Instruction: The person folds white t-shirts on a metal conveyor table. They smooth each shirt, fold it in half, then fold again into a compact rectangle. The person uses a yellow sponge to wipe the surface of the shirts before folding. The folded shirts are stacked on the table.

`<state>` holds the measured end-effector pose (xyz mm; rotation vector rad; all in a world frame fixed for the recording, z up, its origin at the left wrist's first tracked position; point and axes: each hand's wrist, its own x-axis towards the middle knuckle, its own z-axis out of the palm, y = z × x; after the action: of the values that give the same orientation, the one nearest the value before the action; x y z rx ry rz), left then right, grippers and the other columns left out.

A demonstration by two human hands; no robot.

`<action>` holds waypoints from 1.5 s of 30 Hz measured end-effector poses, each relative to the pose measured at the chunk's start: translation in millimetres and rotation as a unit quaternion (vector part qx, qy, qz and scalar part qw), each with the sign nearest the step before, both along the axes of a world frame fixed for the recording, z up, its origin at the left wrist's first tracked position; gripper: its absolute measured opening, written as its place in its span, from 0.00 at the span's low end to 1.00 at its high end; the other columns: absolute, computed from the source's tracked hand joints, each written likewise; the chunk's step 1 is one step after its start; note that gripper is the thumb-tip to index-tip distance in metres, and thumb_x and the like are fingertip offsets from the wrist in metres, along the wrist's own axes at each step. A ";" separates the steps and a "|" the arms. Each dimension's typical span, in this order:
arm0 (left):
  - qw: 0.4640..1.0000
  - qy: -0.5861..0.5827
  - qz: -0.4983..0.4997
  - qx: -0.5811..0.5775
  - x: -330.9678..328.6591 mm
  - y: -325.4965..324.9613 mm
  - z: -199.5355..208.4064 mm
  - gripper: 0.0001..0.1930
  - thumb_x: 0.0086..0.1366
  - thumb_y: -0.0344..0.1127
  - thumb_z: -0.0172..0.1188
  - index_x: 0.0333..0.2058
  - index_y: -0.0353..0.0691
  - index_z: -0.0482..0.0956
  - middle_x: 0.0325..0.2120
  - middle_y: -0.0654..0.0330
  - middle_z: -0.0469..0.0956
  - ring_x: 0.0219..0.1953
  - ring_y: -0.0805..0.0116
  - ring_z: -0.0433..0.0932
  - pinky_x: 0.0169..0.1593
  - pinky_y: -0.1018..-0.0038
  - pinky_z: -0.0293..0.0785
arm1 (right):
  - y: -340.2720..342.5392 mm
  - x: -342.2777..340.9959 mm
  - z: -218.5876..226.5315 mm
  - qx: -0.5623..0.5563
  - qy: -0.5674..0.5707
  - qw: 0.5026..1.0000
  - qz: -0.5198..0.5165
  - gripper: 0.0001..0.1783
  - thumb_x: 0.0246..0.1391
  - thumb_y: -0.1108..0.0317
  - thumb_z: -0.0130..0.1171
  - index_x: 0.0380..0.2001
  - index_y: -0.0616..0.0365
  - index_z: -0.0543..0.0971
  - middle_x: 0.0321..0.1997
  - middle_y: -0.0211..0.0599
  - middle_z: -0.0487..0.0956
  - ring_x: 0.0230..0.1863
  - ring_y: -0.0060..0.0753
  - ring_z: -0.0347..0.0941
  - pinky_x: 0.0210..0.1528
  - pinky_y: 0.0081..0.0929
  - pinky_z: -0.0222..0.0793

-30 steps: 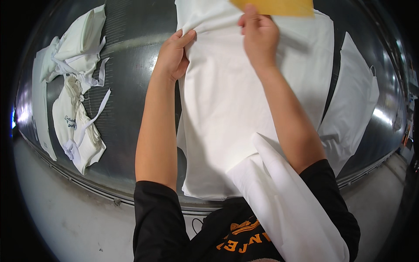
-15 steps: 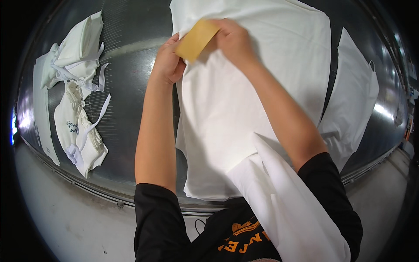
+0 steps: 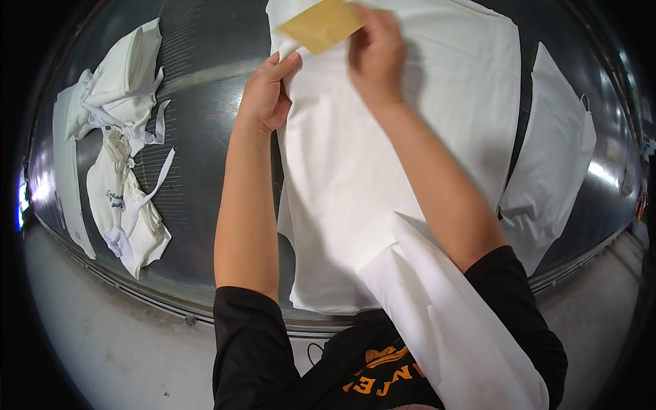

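Left hand [image 3: 266, 96]: closed at the left edge of a large white flat-laid fabric panel [image 3: 342, 157], thumb on top, apparently pinching it; the fingers underneath are hidden. Right hand [image 3: 379, 55]: blurred, gripping one end of a flat yellow rectangular card [image 3: 321, 26]. The card is above the panel's upper left part; contact with the cloth cannot be determined.

The panel lies on a dark glossy tabletop [image 3: 205, 137], reaching its near edge. A narrower white fabric length [image 3: 444, 307] spans that edge onto the person's black shirt [image 3: 328, 372]; whether it is joined to the panel is unclear.

Risks, as judged: a loose left pinch could let the panel's edge slip and crease. A card corner pressed at a steep angle could snag or ruck the cloth. Leaning back could drag the narrower length and, if joined, skew the panel. A wide right elbow swing could disturb the white cloth piece [image 3: 550, 164] on the right.
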<state>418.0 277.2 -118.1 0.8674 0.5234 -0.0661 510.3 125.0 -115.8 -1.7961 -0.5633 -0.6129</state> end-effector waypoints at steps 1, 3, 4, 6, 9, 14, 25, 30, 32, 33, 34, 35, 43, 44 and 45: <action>1.000 -0.001 -0.004 -0.003 0.6 0.2 0.9 0.15 0.70 0.33 0.57 0.52 0.32 0.73 0.42 0.61 0.78 0.45 0.72 0.78 0.53 0.72 0.77 | 1.1 -10.6 -6.3 -0.053 -0.054 0.996 0.053 0.11 0.49 0.78 0.56 0.34 0.52 0.83 0.32 0.38 0.76 0.35 0.44 0.73 0.39 0.40 0.71; 1.000 -0.003 -0.011 -0.009 0.1 1.2 2.3 0.16 0.70 0.33 0.57 0.52 0.32 0.72 0.42 0.61 0.78 0.45 0.72 0.77 0.53 0.72 0.77 | -0.8 -16.8 -14.9 -0.141 0.008 0.986 0.092 0.10 0.50 0.77 0.56 0.34 0.53 0.83 0.30 0.39 0.76 0.34 0.45 0.73 0.39 0.40 0.72; 1.000 -0.001 -0.009 -0.003 1.0 1.4 2.4 0.16 0.70 0.33 0.57 0.53 0.32 0.72 0.42 0.61 0.78 0.46 0.72 0.77 0.53 0.72 0.77 | 0.2 -11.1 -17.4 -0.082 0.058 0.991 0.083 0.09 0.50 0.77 0.56 0.33 0.54 0.83 0.29 0.39 0.76 0.34 0.44 0.73 0.39 0.40 0.71; 1.000 0.006 0.003 0.008 -1.3 1.7 -1.5 0.16 0.71 0.33 0.57 0.53 0.32 0.72 0.42 0.61 0.78 0.46 0.73 0.78 0.53 0.73 0.77 | 0.4 -2.4 -4.3 0.151 0.339 0.927 0.061 0.06 0.53 0.75 0.55 0.31 0.59 0.81 0.29 0.41 0.78 0.33 0.44 0.73 0.37 0.39 0.70; 1.000 0.019 0.004 0.022 -1.5 -3.4 7.1 0.16 0.71 0.33 0.56 0.53 0.32 0.72 0.43 0.61 0.78 0.47 0.73 0.78 0.52 0.74 0.76 | -1.4 8.1 18.8 0.062 0.083 0.994 -0.045 0.03 0.53 0.75 0.55 0.28 0.60 0.77 0.27 0.40 0.75 0.31 0.44 0.72 0.33 0.39 0.68; 1.000 -0.016 -0.014 -0.008 1.6 4.0 -7.9 0.16 0.71 0.33 0.56 0.53 0.32 0.72 0.45 0.60 0.78 0.48 0.72 0.78 0.54 0.73 0.76 | 3.7 -17.6 -15.8 -0.103 -0.008 0.989 0.104 0.06 0.48 0.76 0.63 0.32 0.56 0.83 0.26 0.35 0.76 0.31 0.43 0.74 0.33 0.37 0.70; 0.999 -0.024 -0.030 -0.003 3.9 3.2 2.9 0.18 0.71 0.35 0.57 0.55 0.31 0.72 0.47 0.57 0.78 0.49 0.69 0.78 0.56 0.71 0.76 | 1.9 -6.4 -12.8 -0.096 0.001 0.993 0.074 0.08 0.54 0.71 0.57 0.21 0.55 0.77 0.23 0.37 0.77 0.26 0.41 0.73 0.31 0.38 0.70; 0.998 0.038 0.059 0.002 -2.3 -14.7 15.0 0.22 0.74 0.45 0.52 0.54 0.31 0.72 0.50 0.54 0.77 0.51 0.65 0.78 0.56 0.67 0.76 | -84.9 27.7 78.9 0.376 0.323 0.868 0.030 0.17 0.69 0.57 0.51 0.31 0.58 0.74 0.20 0.31 0.72 0.23 0.25 0.68 0.27 0.24 0.65; 0.994 0.049 0.083 -0.052 1.3 -17.0 31.6 0.25 0.73 0.50 0.52 0.54 0.32 0.72 0.50 0.53 0.77 0.52 0.64 0.77 0.57 0.66 0.75 | -136.0 -7.3 102.2 0.349 0.345 0.865 0.101 0.15 0.71 0.57 0.49 0.37 0.59 0.74 0.23 0.33 0.73 0.24 0.26 0.69 0.28 0.24 0.66; 0.991 0.055 0.082 -0.092 1.5 -11.3 32.8 0.27 0.72 0.53 0.53 0.54 0.33 0.72 0.49 0.53 0.77 0.52 0.63 0.77 0.58 0.65 0.74 | -160.9 -33.6 109.3 0.317 0.373 0.863 0.128 0.14 0.71 0.59 0.49 0.39 0.59 0.74 0.25 0.34 0.74 0.25 0.26 0.69 0.29 0.25 0.66; 0.986 0.062 0.079 -0.133 1.2 -5.6 33.9 0.28 0.71 0.55 0.53 0.54 0.34 0.72 0.49 0.54 0.77 0.52 0.63 0.76 0.59 0.65 0.73 | -183.2 -64.3 118.2 0.324 0.396 0.846 0.148 0.12 0.72 0.61 0.48 0.42 0.60 0.74 0.30 0.35 0.76 0.29 0.28 0.72 0.33 0.28 0.69; 0.986 0.031 0.110 -0.121 1.9 3.1 35.7 0.29 0.71 0.57 0.53 0.54 0.34 0.72 0.47 0.54 0.77 0.51 0.62 0.76 0.58 0.65 0.72 | -214.5 -97.7 119.1 0.323 0.451 0.824 0.117 0.11 0.72 0.63 0.48 0.44 0.60 0.75 0.34 0.36 0.78 0.35 0.30 0.75 0.40 0.32 0.72; 0.959 -0.063 0.269 0.061 -138.7 28.5 94.6 0.30 0.71 0.59 0.53 0.54 0.33 0.73 0.40 0.58 0.76 0.45 0.68 0.75 0.53 0.71 0.70 | -410.6 -334.6 134.2 0.454 0.517 0.722 -0.074 0.16 0.69 0.61 0.50 0.48 0.65 0.75 0.46 0.44 0.80 0.52 0.39 0.76 0.62 0.36 0.69; 0.962 -0.045 0.261 0.073 -173.3 18.4 89.1 0.29 0.72 0.57 0.53 0.52 0.33 0.74 0.39 0.59 0.77 0.44 0.68 0.76 0.52 0.71 0.71 | -421.7 -352.8 138.3 0.460 0.516 0.718 -0.080 0.18 0.69 0.60 0.50 0.48 0.66 0.75 0.47 0.44 0.80 0.53 0.39 0.75 0.62 0.36 0.69; 0.963 -0.022 0.259 0.075 -211.5 7.9 76.9 0.27 0.72 0.55 0.53 0.52 0.33 0.74 0.38 0.60 0.78 0.42 0.69 0.77 0.50 0.72 0.73 | -426.7 -365.5 145.6 0.461 0.499 0.731 -0.064 0.19 0.69 0.59 0.50 0.48 0.66 0.74 0.48 0.45 0.80 0.53 0.40 0.75 0.63 0.36 0.68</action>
<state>206.5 285.1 -41.2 0.8523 0.7055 0.4750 144.7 -301.8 29.8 -0.9371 0.5647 0.0933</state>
